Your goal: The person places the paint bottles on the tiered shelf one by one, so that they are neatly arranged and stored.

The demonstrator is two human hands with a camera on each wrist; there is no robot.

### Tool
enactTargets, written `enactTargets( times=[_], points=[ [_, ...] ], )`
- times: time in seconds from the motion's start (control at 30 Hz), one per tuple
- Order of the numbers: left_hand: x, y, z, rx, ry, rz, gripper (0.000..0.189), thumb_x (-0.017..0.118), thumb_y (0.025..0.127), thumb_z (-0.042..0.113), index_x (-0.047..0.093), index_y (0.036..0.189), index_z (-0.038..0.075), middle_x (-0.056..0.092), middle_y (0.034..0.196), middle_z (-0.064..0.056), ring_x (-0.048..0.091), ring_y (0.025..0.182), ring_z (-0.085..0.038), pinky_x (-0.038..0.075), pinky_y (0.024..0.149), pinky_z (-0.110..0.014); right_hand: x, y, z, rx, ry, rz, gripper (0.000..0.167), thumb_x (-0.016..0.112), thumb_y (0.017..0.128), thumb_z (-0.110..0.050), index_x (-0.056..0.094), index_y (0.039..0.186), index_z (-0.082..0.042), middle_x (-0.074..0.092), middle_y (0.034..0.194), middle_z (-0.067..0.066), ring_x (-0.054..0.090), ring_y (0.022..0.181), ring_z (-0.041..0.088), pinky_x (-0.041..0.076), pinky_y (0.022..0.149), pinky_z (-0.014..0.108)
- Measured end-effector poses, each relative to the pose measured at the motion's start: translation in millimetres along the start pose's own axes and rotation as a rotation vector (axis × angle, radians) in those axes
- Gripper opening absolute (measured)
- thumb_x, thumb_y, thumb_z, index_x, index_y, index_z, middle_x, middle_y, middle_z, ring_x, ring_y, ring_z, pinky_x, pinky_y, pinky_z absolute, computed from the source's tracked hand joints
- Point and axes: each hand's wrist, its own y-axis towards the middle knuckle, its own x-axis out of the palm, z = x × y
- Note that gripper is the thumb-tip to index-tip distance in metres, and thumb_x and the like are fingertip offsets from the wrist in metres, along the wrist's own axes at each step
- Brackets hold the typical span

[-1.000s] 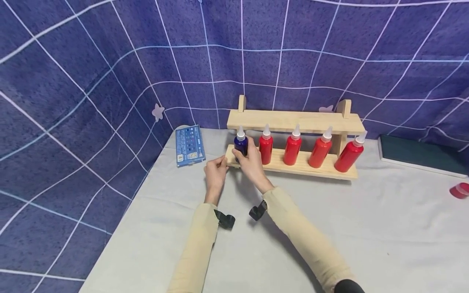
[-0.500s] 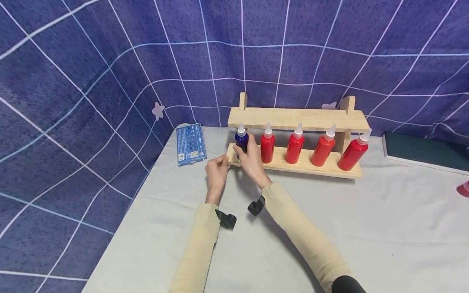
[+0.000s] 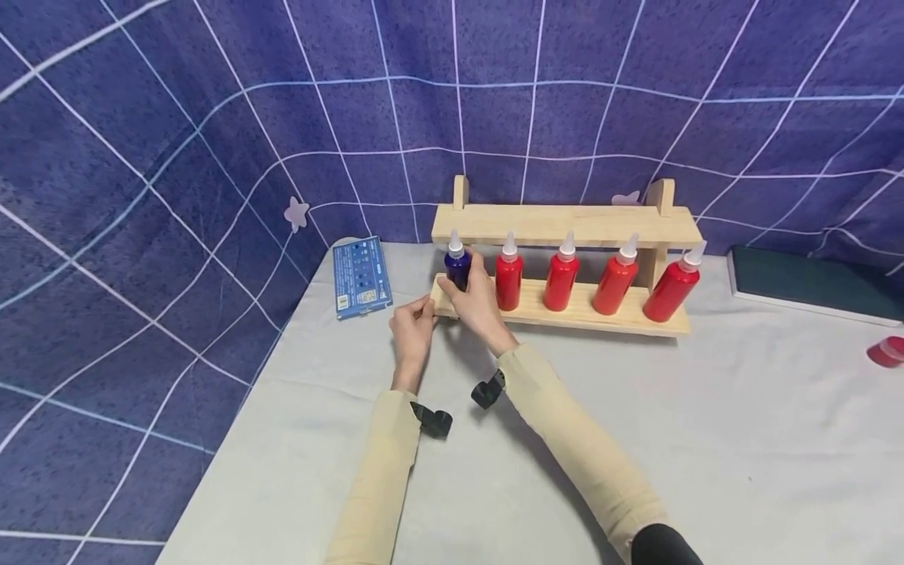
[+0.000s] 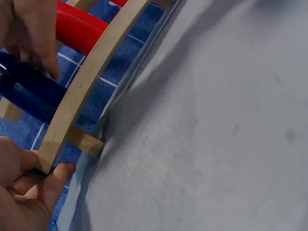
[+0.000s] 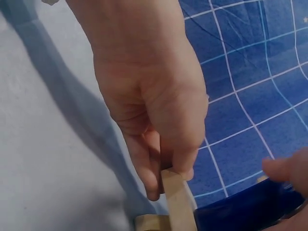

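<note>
A dark blue squeeze bottle (image 3: 457, 267) with a white pointed nozzle stands at the left end of the lower board of a wooden two-tier rack (image 3: 565, 225). My right hand (image 3: 479, 302) grips this bottle from its right side, with the thumb in front. At the rack's lower left corner, my left hand (image 3: 413, 333) pinches the board end (image 4: 50, 156) between thumb and fingers, as the left wrist view shows closely. Several red squeeze bottles (image 3: 561, 281) line the same board to the right. The right wrist view shows the blue bottle only partly, at its lower edge.
A blue printed box (image 3: 362, 276) lies left of the rack. Farther right is a dark green book-like slab (image 3: 812, 281), with a small red container (image 3: 886, 351) in front of it. A blue gridded curtain (image 3: 494, 94) hangs behind and along the left of the white-covered table (image 3: 706, 455).
The head view has shifted slightly. Both hands keep their holds, the left on the board end and the right on the blue squeeze bottle.
</note>
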Motion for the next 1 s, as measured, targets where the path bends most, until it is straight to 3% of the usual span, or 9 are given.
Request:
enactTargets(
  times=[0.2,0.4,0.63,0.73,0.87,1.0],
  points=[
    [0.7,0.2,-1.9,0.003,-0.003,-0.006,0.025,0.062,0.097,0.013,0.068,0.118,0.001,0.071,0.108,-0.020,0.072,0.090,-0.025,0.062,0.071,-0.020,-7,-3.5,-13,-0.114,0.046,0.011,0.077,0.071,0.090,-0.016,0.026,0.151,-0.002,0.042,0.149,0.019,0.042,0.136,0.026,0.037,0.117,0.038],
    [-2.2,3.4,-2.1,0.000,0.009,-0.011,0.027,0.062,0.097,0.016,0.068,0.119,0.001,0.071,0.108,-0.019,0.073,0.089,-0.024,0.062,0.072,-0.021,-21,-11.6,-47,-0.251,0.034,-0.007,0.076,0.069,0.092,-0.017,0.025,0.153,-0.005,0.035,0.155,0.015,0.035,0.141,0.023,0.033,0.120,0.036],
    [-7.4,12.2,-3.9,0.025,0.049,-0.003,0.026,0.058,0.099,0.015,0.069,0.119,0.001,0.071,0.109,-0.019,0.073,0.088,-0.025,0.063,0.072,-0.026,-58,-29.2,-94,-0.401,0.220,-0.037,0.067,0.063,0.095,-0.013,0.028,0.152,-0.005,0.034,0.156,0.011,0.031,0.144,0.013,0.030,0.121,0.030],
    [-11.3,14.4,-6.9,0.036,0.093,-0.002,0.028,0.056,0.100,0.019,0.070,0.118,0.003,0.072,0.106,-0.017,0.073,0.084,-0.025,0.064,0.072,-0.031,-80,-38.4,-107,-0.470,0.282,0.006,0.063,0.059,0.097,-0.008,0.029,0.151,-0.004,0.036,0.155,0.011,0.033,0.143,0.012,0.029,0.121,0.028],
    [-18.6,15.8,-10.0,0.049,0.133,-0.004,0.031,0.053,0.102,0.025,0.072,0.115,0.003,0.074,0.097,-0.016,0.073,0.080,-0.024,0.063,0.069,-0.031,-115,-49.8,-112,-0.550,0.332,0.108,0.058,0.055,0.097,-0.001,0.030,0.150,0.000,0.040,0.152,0.013,0.038,0.141,0.018,0.033,0.120,0.034],
    [-29.6,16.8,-6.6,0.087,0.153,-0.008,0.033,0.051,0.102,0.025,0.074,0.105,0.001,0.074,0.088,-0.017,0.070,0.076,-0.024,0.059,0.065,-0.029,-148,-59.6,-106,-0.558,0.366,0.247,0.053,0.054,0.096,0.001,0.036,0.147,0.002,0.047,0.146,0.014,0.043,0.137,0.023,0.035,0.119,0.038]
  ],
)
